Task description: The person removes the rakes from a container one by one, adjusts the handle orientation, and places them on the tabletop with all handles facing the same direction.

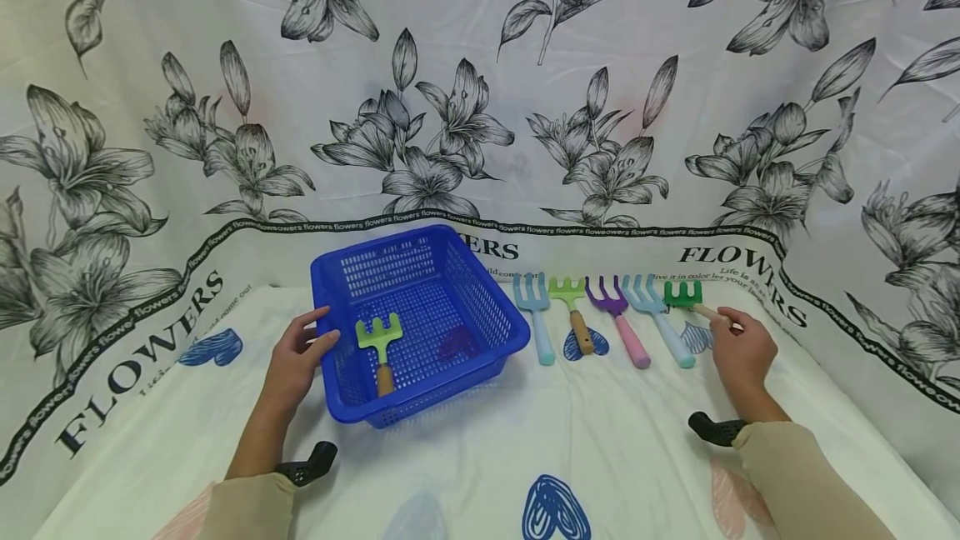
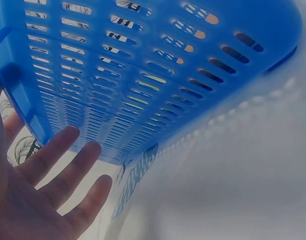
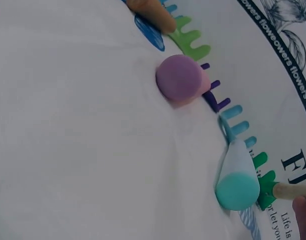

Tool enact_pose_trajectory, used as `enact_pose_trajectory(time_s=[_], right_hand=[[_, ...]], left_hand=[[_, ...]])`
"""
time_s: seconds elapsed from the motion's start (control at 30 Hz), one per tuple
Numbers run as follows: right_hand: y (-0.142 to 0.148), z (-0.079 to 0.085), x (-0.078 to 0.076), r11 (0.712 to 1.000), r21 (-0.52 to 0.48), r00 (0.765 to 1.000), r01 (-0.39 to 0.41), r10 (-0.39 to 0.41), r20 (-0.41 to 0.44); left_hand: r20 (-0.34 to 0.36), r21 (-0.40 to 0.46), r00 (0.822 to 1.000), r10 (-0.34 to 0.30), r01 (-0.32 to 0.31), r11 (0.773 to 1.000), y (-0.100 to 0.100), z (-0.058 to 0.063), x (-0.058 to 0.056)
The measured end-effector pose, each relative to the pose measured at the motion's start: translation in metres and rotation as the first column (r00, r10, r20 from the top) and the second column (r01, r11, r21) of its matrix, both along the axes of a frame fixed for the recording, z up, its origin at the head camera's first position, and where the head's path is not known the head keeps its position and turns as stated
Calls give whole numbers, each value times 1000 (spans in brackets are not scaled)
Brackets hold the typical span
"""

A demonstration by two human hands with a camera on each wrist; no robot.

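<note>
My left hand [image 1: 298,354] grips the left rim of a blue plastic basket [image 1: 480,382]. In the left wrist view, several fingers spread beside the slotted basket wall [image 2: 108,90]. A light green hand rake [image 1: 380,340] with a wooden handle lies inside the basket. Toward the right, my right hand [image 1: 745,354] pinches the pale wooden handle of a dark green hand rake [image 1: 682,294]. Its short tines point left, close to a light blue hand rake [image 1: 663,319]. Only a fingertip of that hand shows in the right wrist view, at the handle [image 3: 293,191].
Left of the blue rake, a purple rake with a pink handle [image 1: 632,342], a green rake with a wooden handle [image 1: 579,332] and another light blue rake [image 1: 542,336] lie in a row. A flower-print curtain [image 1: 450,40] hangs behind the white cloth [image 1: 465,473].
</note>
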State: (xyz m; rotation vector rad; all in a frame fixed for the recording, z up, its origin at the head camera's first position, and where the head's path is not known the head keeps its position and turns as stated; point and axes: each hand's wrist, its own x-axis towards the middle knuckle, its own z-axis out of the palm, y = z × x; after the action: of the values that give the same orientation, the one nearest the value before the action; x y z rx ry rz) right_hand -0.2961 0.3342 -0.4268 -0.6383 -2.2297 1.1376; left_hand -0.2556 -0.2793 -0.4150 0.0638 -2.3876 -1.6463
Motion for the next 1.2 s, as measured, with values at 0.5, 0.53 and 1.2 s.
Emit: enact_pose_trajectory(time_s=[0.5,0.53,1.2], right_hand=[[24,-21,3,981,107,970,-162,138,200],[25,-22,3,980,108,967,-169,144,208],[25,-20,-1,969,128,957,-209,177,230]], left_hand=[[22,-7,1000,13,-13,1000,1,4,-1],[21,-7,1000,13,-13,1000,1,4,-1],[21,-5,1000,17,-17,1000,2,2,0]])
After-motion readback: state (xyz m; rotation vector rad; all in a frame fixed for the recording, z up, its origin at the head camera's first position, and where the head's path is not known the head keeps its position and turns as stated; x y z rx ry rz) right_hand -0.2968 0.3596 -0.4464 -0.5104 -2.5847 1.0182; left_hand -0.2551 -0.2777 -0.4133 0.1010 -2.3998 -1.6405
